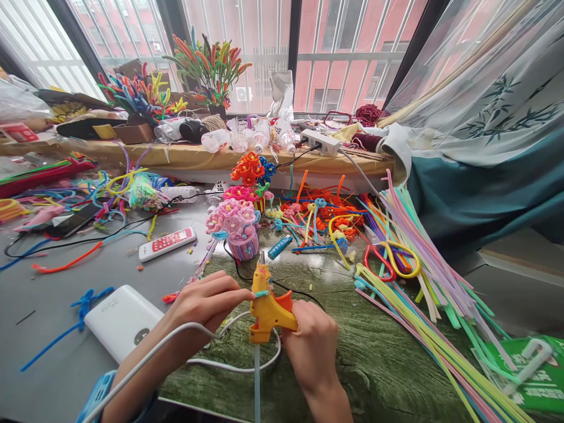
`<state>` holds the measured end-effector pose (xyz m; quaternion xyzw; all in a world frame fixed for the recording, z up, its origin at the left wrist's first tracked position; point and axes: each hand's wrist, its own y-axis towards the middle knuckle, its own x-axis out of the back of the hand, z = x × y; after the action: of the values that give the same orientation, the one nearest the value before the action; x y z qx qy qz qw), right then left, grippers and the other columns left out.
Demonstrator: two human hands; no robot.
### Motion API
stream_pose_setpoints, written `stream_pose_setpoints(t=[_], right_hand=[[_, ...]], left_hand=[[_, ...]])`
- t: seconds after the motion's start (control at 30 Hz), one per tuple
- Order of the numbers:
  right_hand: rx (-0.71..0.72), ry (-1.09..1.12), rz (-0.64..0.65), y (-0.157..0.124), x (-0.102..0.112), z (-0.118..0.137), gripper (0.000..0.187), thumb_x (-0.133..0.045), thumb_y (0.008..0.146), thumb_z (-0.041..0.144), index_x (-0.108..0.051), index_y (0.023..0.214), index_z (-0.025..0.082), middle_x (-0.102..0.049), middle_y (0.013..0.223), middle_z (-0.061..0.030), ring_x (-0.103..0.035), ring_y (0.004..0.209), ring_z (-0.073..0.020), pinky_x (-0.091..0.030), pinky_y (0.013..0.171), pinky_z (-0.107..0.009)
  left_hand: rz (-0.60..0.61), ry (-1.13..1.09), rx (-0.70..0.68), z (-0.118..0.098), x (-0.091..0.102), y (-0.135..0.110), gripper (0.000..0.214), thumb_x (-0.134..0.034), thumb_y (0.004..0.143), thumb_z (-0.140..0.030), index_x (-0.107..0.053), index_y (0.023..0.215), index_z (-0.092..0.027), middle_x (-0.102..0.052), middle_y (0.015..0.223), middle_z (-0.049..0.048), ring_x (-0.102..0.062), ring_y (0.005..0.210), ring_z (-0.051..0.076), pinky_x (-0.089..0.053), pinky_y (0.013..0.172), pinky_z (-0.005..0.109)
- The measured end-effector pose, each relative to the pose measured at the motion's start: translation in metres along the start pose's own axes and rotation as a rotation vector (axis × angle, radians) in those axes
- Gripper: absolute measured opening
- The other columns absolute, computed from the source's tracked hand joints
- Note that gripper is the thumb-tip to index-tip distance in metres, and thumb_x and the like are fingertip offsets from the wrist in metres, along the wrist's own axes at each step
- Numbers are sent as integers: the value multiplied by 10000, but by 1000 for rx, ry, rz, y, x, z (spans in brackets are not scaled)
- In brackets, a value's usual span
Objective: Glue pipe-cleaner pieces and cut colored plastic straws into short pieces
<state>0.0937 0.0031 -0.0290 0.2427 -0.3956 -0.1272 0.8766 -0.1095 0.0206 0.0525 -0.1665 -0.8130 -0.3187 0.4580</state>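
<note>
My right hand [311, 343] is wrapped around the handle of a yellow hot glue gun [263, 317], whose nozzle points away from me. A clear glue stick [257, 379] sticks out of its rear, toward me. On the other side, my left hand [205, 302] has its fingers pressed together, with a short teal piece of pipe cleaner [261, 293] at the fingertips, against or just above the gun's body. Beyond the nozzle stands a small striped pot [244, 245] of pink and lilac pipe-cleaner flowers [233, 217]. Orange flowers [248, 168] rise behind it.
Left are a white power bank [126, 320] with a white cable [176, 332] and a remote control [167, 244]. Scissors [392, 261] and long pipe cleaners [423, 241] lie right. A teal stick-shaped item [279, 247] lies past the nozzle. A power strip [321, 141] sits on the sill.
</note>
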Motion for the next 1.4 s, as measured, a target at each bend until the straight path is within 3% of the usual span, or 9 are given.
stream_pose_setpoints(t=[0.33,0.53,0.77,0.97,1.07,1.2,1.3,1.4], right_hand=[[38,-9,-5,1,0,-4,201,-477,596,22,-436,551,213,-543,523,12,-458,513,-147,-204,530,-264],[-14,2,-26,0,0,-4,202,-470,647,30,-453,566,213,-558,533,12,-479,516,-149,-221,539,-259],[-41,-38,-145,8,5,-7,203,-450,666,41,-471,561,213,-545,511,5,-473,494,-151,-229,527,-259],[7,-92,-173,30,17,-24,187,-474,691,64,-501,568,203,-566,524,-1,-491,498,-148,-232,528,-263],[51,-110,-168,49,22,-35,185,-485,710,81,-525,570,196,-581,529,-7,-499,492,-145,-224,520,-266],[82,-139,-128,72,23,-47,189,-505,718,88,-544,564,190,-604,537,-8,-511,498,-134,-217,518,-260],[104,-161,-134,82,21,-56,207,-508,728,93,-542,546,186,-612,536,-12,-511,497,-130,-206,520,-266],[108,-168,-146,85,17,-65,199,-509,697,82,-535,528,184,-605,520,-12,-496,481,-126,-189,513,-270]], left_hand=[[-70,-7,-103,5,-5,1,262,-463,956,-124,-663,1087,-230,-676,840,24,-574,721,133,-404,651,233],[-34,-35,-88,5,-6,5,272,-473,950,-111,-669,1093,-236,-661,829,22,-574,730,132,-420,660,230],[-83,-80,-148,-2,-6,30,243,-494,943,-127,-715,1010,-204,-688,807,41,-587,699,125,-438,635,216],[-169,-137,-167,-13,-9,56,260,-498,936,-148,-751,948,-206,-690,759,35,-605,656,116,-456,607,201],[-251,-242,-75,-23,-11,67,219,-552,896,-145,-765,902,-196,-685,723,22,-605,619,109,-458,570,186],[-371,-504,187,-35,-20,76,137,-644,821,-187,-778,842,-202,-699,687,3,-596,605,109,-450,537,172],[-394,-696,362,-38,-29,80,121,-688,782,-227,-784,854,-214,-719,712,-4,-595,633,108,-455,562,163],[-425,-777,445,-37,-32,85,137,-708,767,-276,-786,864,-219,-690,667,-16,-560,610,93,-433,553,154]])
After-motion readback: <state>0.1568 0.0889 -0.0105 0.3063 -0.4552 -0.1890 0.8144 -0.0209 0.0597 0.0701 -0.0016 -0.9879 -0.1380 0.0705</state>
